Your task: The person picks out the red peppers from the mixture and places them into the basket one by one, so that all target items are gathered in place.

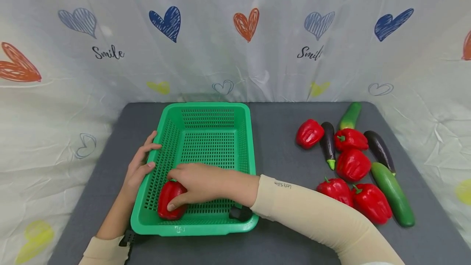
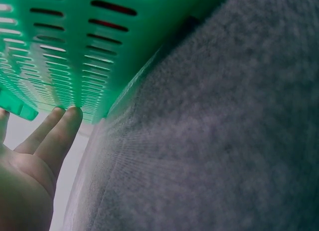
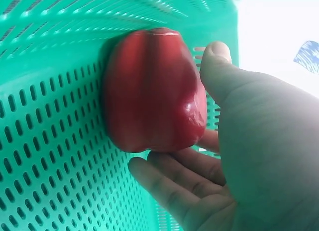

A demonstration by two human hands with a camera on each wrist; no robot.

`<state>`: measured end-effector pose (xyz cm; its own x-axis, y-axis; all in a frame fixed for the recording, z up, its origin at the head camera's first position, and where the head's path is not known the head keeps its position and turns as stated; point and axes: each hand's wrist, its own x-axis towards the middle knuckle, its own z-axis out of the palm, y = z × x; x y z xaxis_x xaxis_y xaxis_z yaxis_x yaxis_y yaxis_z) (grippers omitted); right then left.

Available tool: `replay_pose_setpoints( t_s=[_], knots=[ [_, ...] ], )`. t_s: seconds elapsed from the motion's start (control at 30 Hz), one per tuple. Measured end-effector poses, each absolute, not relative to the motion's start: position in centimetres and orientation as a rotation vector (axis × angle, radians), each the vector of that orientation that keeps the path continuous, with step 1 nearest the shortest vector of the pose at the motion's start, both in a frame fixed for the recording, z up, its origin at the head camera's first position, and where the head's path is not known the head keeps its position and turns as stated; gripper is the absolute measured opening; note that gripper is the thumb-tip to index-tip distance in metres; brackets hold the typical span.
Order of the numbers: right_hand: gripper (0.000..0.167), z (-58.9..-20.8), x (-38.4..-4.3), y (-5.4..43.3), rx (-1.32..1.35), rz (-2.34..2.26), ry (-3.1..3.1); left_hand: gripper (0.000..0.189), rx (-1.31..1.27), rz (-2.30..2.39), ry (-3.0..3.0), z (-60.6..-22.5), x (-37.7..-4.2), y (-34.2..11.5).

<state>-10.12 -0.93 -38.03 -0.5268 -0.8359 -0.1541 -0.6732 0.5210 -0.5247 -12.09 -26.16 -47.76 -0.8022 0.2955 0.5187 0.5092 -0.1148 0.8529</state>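
Observation:
A green perforated basket [image 1: 247,134] stands on the grey table. Inside its near left corner sits a red bell pepper [image 1: 170,200], which fills the middle of the right wrist view [image 3: 149,91]. My right hand [image 1: 200,181] reaches over the basket's right rim and holds that pepper, thumb on one side and fingers round another. Straight fingers of my left hand [image 1: 137,171] rest against the basket's left side near the rim. In the left wrist view two fingertips of the left hand [image 2: 30,176] touch the outer wall.
On the table's right lie several red bell peppers [image 1: 353,165], two eggplants [image 1: 327,140], a green and yellow cucumber-like vegetable [image 1: 351,117] at the back, and a long green cucumber [image 1: 393,193]. A white curtain printed with hearts [image 1: 272,68] hangs behind the table.

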Motion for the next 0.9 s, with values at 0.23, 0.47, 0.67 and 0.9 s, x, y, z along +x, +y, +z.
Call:
replay_pose_setpoints(
  t_s=[0.23,0.47,0.67,0.9],
  knots=[
    [0.069,-38.0,-10.1,-1.1,-1.260,-0.535,2.406,0.040,-0.874,-2.055,-2.002,-47.2,-11.7,-26.2],
    [0.073,-37.9,-10.0,-1.0,-1.296,-0.437,2.477,0.040,-0.853,-2.057,-2.012,-46.9,-11.4,-25.9],
    [0.080,-37.5,-10.0,-0.7,-1.329,-0.357,2.556,0.041,-0.859,-2.061,-2.008,-46.9,-11.6,-25.7],
    [0.085,-36.8,-10.0,-0.4,-1.345,-0.348,2.598,0.040,-0.837,-2.032,-2.042,-46.0,-11.1,-25.5]
  ],
)
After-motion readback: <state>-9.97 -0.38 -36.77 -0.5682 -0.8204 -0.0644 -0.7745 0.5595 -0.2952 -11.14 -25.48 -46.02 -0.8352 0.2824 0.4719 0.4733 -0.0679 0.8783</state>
